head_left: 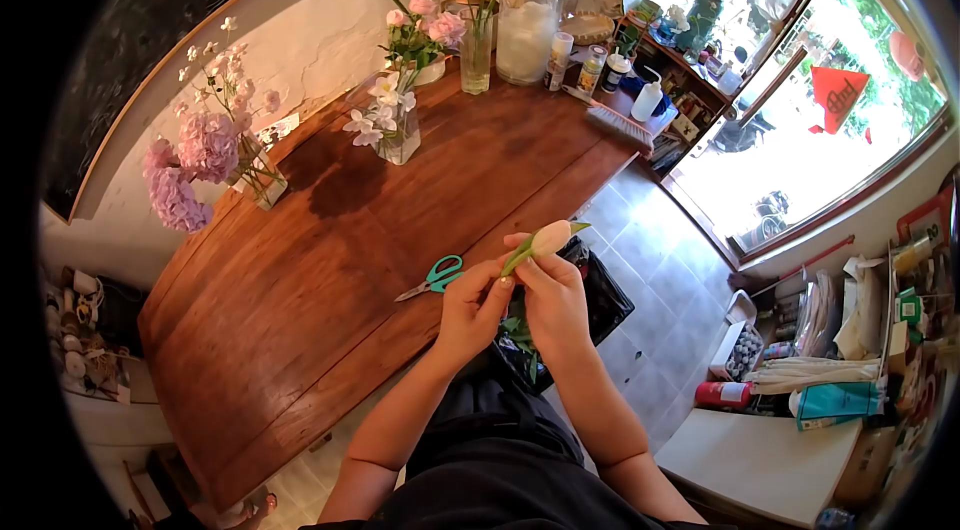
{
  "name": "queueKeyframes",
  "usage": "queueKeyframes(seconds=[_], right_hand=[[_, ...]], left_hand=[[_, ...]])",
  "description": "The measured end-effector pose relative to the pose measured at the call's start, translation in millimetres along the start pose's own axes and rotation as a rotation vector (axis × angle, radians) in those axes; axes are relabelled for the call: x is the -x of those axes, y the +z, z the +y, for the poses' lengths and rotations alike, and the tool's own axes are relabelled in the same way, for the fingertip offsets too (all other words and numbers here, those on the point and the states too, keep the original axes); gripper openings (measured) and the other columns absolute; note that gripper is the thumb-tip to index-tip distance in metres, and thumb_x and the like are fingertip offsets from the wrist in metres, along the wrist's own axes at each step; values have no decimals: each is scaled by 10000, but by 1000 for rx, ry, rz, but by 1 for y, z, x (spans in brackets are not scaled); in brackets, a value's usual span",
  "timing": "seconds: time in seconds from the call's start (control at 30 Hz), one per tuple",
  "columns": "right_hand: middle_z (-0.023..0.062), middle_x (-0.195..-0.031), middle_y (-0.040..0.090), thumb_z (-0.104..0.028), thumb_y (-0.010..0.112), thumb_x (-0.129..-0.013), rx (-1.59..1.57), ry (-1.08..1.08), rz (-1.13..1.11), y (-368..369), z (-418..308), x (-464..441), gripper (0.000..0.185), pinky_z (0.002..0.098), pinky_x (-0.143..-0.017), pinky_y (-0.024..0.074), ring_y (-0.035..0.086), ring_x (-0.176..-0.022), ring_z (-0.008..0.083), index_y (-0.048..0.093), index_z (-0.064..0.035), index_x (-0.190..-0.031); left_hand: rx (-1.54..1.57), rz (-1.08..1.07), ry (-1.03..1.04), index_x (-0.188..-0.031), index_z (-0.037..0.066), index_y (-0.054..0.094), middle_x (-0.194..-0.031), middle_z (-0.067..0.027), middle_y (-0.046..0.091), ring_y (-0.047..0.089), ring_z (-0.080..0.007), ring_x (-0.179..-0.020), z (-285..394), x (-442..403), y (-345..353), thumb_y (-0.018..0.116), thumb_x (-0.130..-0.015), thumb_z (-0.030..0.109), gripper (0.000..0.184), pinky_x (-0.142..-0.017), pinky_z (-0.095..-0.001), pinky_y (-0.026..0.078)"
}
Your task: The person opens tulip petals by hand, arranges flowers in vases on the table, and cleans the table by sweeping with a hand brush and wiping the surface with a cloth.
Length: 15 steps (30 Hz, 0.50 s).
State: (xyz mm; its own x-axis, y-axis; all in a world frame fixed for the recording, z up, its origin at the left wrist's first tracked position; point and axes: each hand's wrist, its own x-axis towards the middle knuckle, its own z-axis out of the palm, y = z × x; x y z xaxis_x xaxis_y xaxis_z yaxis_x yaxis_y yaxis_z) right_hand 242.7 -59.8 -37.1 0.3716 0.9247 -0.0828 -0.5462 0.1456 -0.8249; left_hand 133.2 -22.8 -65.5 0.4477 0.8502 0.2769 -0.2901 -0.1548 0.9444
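A pale tulip (551, 239) with green leaves is held up over the table's near edge, its bloom pointing right. My right hand (555, 298) is closed around it just below the bloom. My left hand (474, 306) pinches at the green part beside it, fingertips close to those of the right. The fingers hide the lower stem. Turquoise-handled scissors (437, 277) lie on the wooden table (330, 280), just left of my left hand. Beneath my hands is a black bin (610, 306) with green leaves (517, 333) in it.
Glass vases hold purple hydrangeas (208, 148), white flowers (383, 110) and pink roses (440, 27) along the wall. Bottles (590, 68) and a brush (620, 126) stand or lie at the table's far right corner. A white surface (760, 460) with supplies is at right.
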Motion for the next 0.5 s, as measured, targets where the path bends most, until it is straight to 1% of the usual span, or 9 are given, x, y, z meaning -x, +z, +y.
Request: queueKeyframes(seconds=[0.1, 0.2, 0.23, 0.3, 0.4, 0.5], right_hand=[[69, -960, 623, -81, 566, -927, -23, 92, 1, 0, -8, -2, 189, 264, -663, 490, 599, -813, 146, 637, 67, -1021], [66, -817, 629, -106, 562, -929, 2, 176, -65, -7, -11, -8, 222, 272, -582, 501, 613, -709, 164, 610, 67, -1060], [56, -831, 617, -109, 572, -928, -19, 224, -83, -8, -13, -9, 221, 266, -632, 486, 599, -748, 151, 614, 65, -1057], [36, -858, 593, -116, 590, -926, -62, 322, -118, -11, -16, -11, 220, 252, -731, 455, 572, -825, 125, 623, 63, -1051], [27, -834, 579, -120, 595, -916, -109, 326, -172, -23, -5, -18, 216, 252, -719, 457, 578, -814, 137, 632, 69, -1014], [39, -837, 603, -114, 589, -902, -62, 236, 7, -42, 11, -27, 212, 249, -716, 463, 587, -798, 150, 638, 71, -991]], left_hand=[[12, -62, -58, -1010, -1, 624, -709, 23, 537, 462, -34, -575, -4, 2, -3, 550, -969, 107, 138, -506, -190, 347], [48, -136, -135, -1002, 5, 629, -664, 36, 511, 446, -31, -558, -6, 0, -8, 544, -975, 127, 151, -498, -193, 338], [59, -161, -167, -999, 8, 631, -649, 40, 503, 441, -29, -552, -6, 0, -10, 542, -977, 133, 156, -496, -194, 336], [32, -229, -175, -996, -2, 620, -662, 20, 521, 454, -50, -540, -6, -2, -15, 531, -982, 151, 178, -492, -203, 348], [41, -298, -239, -988, -5, 614, -672, 7, 531, 462, -58, -534, -7, -3, -17, 529, -982, 157, 183, -489, -211, 354], [77, -298, -285, -996, 2, 628, -681, 24, 537, 469, -38, -563, -5, -3, -17, 554, -969, 142, 160, -508, -194, 365]])
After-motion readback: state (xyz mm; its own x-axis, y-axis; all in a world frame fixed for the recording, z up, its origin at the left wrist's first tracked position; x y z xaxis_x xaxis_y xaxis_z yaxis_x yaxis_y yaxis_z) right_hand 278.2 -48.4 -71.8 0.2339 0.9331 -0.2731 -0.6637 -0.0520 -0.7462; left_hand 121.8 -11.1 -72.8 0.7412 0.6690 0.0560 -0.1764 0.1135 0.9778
